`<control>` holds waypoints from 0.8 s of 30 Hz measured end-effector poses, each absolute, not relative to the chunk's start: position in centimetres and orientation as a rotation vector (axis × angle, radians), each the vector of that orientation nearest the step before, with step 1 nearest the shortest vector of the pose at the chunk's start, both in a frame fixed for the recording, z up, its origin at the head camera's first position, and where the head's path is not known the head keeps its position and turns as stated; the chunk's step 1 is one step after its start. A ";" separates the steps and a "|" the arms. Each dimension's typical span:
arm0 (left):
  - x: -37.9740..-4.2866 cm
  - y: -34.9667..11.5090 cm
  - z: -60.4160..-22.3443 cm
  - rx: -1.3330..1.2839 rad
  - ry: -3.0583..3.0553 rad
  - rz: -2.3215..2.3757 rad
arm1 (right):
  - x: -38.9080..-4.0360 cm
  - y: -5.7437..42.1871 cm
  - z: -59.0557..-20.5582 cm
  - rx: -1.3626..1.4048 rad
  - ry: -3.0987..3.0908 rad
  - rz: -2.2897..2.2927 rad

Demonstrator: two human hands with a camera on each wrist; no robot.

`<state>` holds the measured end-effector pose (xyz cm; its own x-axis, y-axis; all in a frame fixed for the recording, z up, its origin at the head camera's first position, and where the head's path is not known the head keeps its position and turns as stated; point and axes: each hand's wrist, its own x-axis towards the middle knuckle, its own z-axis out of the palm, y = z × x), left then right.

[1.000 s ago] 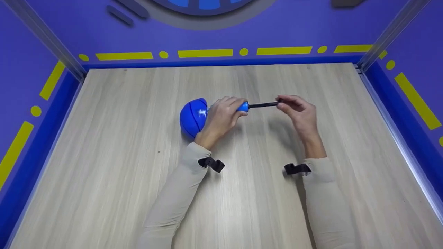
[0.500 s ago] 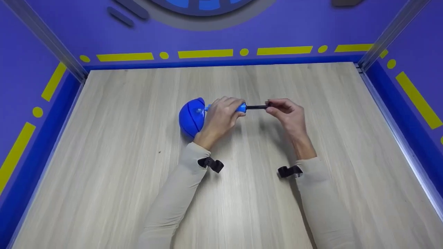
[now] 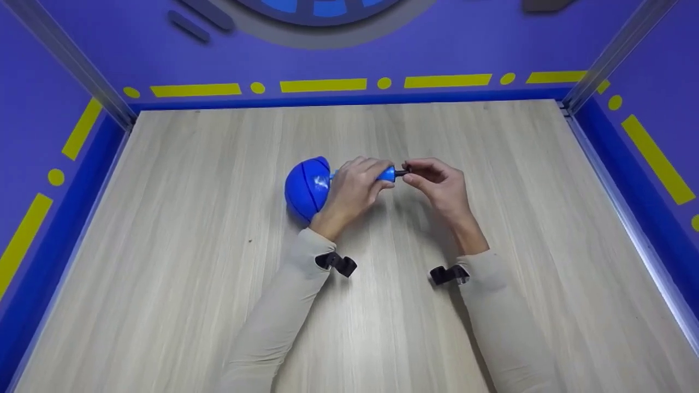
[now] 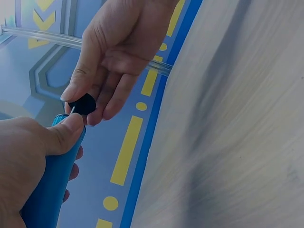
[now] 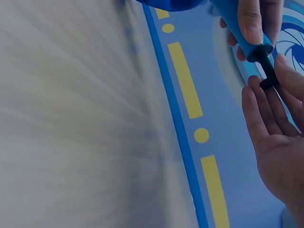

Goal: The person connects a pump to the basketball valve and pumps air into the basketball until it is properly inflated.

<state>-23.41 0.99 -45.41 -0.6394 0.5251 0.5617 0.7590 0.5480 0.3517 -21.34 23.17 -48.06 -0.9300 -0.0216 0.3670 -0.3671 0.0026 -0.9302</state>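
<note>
A blue ball (image 3: 306,188) with black seam lines and a dented right side sits left of my hands in the head view. My left hand (image 3: 355,188) is wrapped around the blue barrel of a hand pump (image 3: 387,174), whose left end meets the ball; the exact joint is mostly behind the hand. Thumb and fingers of my right hand (image 3: 439,188) pinch the pump's black handle (image 5: 269,83). Only a short stretch of black rod (image 5: 265,65) shows between barrel and handle in the right wrist view. Part of the barrel (image 4: 45,194) fills the left wrist view's lower corner.
A pale wood-grain table (image 3: 191,262) lies beneath both hands. Blue-purple panels (image 3: 338,65) with yellow marks stand behind it and on both sides. Each sleeve carries a black wrist mount (image 3: 338,263).
My right hand has moved left toward my left hand, pushing the black rod mostly into the barrel. The left hand and ball stay nearly in place.
</note>
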 end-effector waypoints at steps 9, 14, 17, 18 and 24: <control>-23.5 0.8 -45.2 -0.990 -2.421 -0.824 | -21.6 27.2 -47.4 0.274 -1.986 1.997; -23.6 0.5 -45.0 -0.980 -2.425 -0.828 | -21.7 29.0 -47.3 0.207 -1.876 2.078; -23.7 0.5 -45.1 -0.983 -2.414 -0.818 | -21.8 28.9 -47.4 0.197 -1.849 2.104; -23.7 0.5 -45.1 -0.985 -2.410 -0.812 | -21.8 28.7 -47.4 0.197 -1.848 2.108; -23.6 0.5 -45.2 -0.969 -2.411 -0.777 | -21.6 26.1 -47.9 0.208 -1.934 2.081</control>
<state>-23.63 0.52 -45.21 -0.6652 0.4872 0.5659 0.7259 0.5995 0.3372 -21.62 26.14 -47.92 -0.9469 0.1139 0.3007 -0.3082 -0.0555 -0.9497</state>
